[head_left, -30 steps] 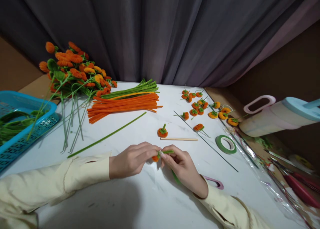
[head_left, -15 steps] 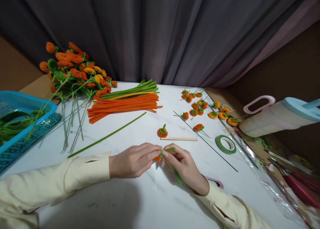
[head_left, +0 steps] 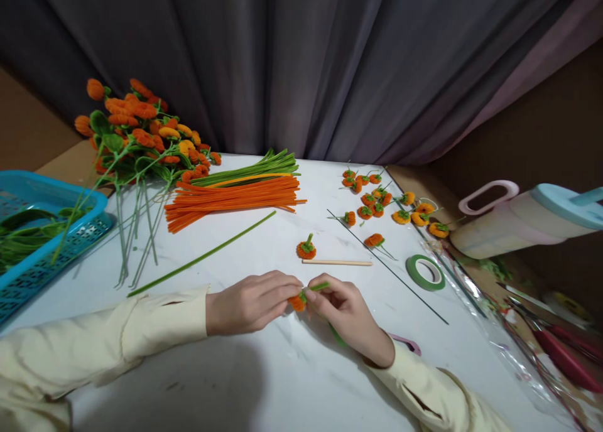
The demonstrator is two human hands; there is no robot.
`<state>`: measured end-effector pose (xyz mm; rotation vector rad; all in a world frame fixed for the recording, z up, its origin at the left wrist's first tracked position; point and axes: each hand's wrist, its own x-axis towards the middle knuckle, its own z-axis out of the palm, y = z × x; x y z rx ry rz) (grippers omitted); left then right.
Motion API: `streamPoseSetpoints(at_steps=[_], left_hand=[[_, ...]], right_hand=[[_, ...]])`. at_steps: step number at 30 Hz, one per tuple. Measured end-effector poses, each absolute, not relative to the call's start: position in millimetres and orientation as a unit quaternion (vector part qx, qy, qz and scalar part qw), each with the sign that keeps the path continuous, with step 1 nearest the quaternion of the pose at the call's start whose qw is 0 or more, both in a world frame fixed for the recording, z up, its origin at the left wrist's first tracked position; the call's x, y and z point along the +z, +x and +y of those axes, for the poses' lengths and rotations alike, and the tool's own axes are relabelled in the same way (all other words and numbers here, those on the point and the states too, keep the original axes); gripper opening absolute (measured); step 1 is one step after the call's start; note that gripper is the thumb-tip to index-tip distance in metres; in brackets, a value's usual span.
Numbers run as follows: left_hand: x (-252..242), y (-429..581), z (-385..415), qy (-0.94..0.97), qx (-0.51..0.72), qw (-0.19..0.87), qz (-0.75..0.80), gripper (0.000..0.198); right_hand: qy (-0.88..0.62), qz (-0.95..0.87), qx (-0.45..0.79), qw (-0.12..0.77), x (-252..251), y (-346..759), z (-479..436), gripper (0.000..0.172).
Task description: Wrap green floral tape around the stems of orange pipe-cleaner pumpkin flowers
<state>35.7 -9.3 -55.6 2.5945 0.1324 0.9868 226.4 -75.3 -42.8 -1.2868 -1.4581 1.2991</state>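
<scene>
My left hand (head_left: 257, 303) is closed, its fingertips pinching a small orange pipe-cleaner flower (head_left: 296, 303). Facing it, my right hand (head_left: 348, 313) pinches a green pipe cleaner (head_left: 321, 287) at the flower's green base. The green piece pokes out above the right fingers, and a green end shows below that palm; whether both are one piece is hidden. Just beyond the hands sits another orange flower (head_left: 306, 250) with a green stub pointing up. A thin wooden stick (head_left: 336, 263) lies beside it.
Orange pipe cleaners (head_left: 235, 196) and green ones (head_left: 254, 168) lie at the back. Left are finished flowers (head_left: 136, 115), a blue basket (head_left: 94, 221) and one loose green pipe cleaner (head_left: 202, 256). Right are small flower heads (head_left: 377, 199), a dark wire (head_left: 391, 269), green tape (head_left: 412, 272) and a tumbler (head_left: 513, 225).
The orange flower between my fingertips has turned or shifted and shows more now. Less of the green end shows below my right hand. Both hands stay nearly in place.
</scene>
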Motion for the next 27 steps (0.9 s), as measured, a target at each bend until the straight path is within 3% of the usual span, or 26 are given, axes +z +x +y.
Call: streamPoseSetpoints(at_steps=[17, 27], left_hand=[[-57.6, 34.8, -7.9, 0.934, 0.343, 0.091, 0.028, 0.021], [-53.5, 36.8, -8.4, 0.933, 0.354, 0.057, 0.04, 0.02]], right_hand=[[-0.514, -0.543, 0.542, 0.384, -41.2, 225.3, -74.4, 0.025], [-0.515, -0.484, 0.589, 0.393, -36.8, 224.7, -73.7, 0.033]])
